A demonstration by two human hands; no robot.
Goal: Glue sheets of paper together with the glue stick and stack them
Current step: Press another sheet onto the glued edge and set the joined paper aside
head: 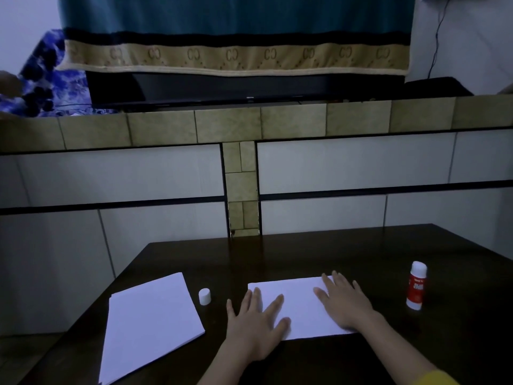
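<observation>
White sheet (297,304) lies long axis L-R (both hands flat), glue stick (416,286) upright

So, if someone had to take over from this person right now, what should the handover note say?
Left hand and right hand: both flat, palms down, pressing the white paper sheet at the centre of the dark wooden table; neither holds anything.
Stack of white paper sheets: left of the hands.
Small white cap: off, standing between stack and pressed sheet.
Red-and-white glue stick: upright, uncapped, at right.
Done: apparently one glued sheet being smoothed.
Left: glue and stack the remaining sheets, recap.
</observation>
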